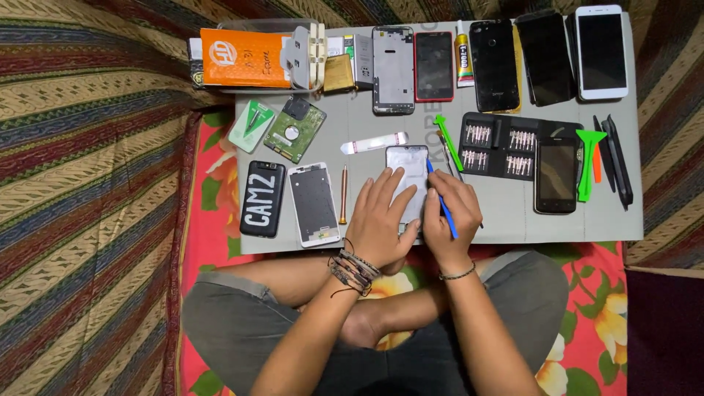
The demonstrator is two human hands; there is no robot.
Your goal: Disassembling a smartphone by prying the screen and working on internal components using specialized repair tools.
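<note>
Head view: the left hand (pixel 383 214) is lying spread and flat, pinning a silver phone (pixel 408 176) to the grey mat (pixel 506 213) near its front edge, about mid-length. The right hand (pixel 452 209) is pinching a thin blue pry tool (pixel 442 207), tip meeting the phone's right side. Advisable: keep the tool shallow along the seam and the pressing hand steady. The phone's back is looking smooth and metallic, with rounded corners; a slim copper-coloured screwdriver (pixel 343 194) is lying to the left.
</note>
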